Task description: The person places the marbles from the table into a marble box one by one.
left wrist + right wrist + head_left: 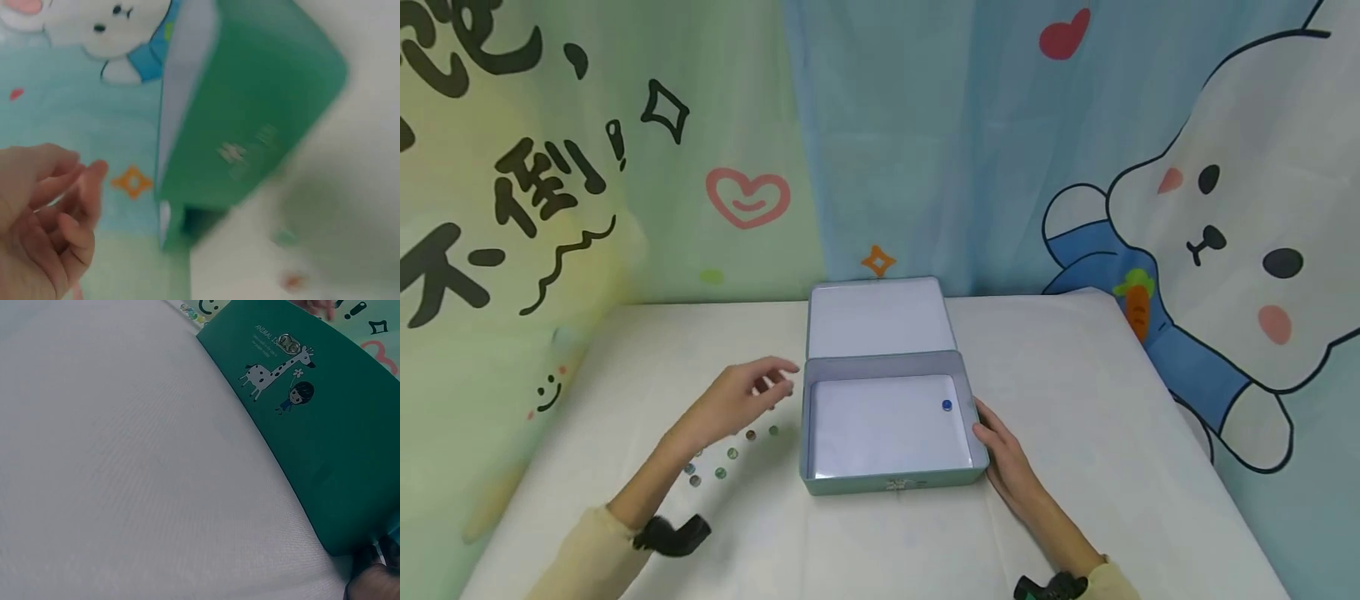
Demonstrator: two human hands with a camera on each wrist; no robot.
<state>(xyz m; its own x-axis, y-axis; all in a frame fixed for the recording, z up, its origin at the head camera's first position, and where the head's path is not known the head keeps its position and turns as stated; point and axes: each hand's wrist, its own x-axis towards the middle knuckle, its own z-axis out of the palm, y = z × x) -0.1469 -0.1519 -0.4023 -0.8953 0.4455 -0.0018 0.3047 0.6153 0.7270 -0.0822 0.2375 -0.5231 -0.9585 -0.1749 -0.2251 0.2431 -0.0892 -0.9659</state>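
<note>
At the left edge of the frame I see a pale green and yellow curtain marked with bold black lettering. In front of it, lower left, a cream sleeve comes in, with a black device strapped at the wrist. Just beyond the sleeve, small round beads, greenish, brownish and bluish, lie scattered on the white-covered counter, left of the centre. Over there the left hand hovers, released, its fingers loosely bent, close beside the tin's left wall.

The green tin stands in the middle of the frame, its lid tipped back toward the curtain. Inside, toward the right wall, lies one blue bead. The right wrist view shows a giraffe print on the green outside.

Right of centre, the right hand rests against the tin's right side, fingers extended along it rather than clenched, thumb tip at the rim. Far right, a big white rabbit in blue fills the curtain.
</note>
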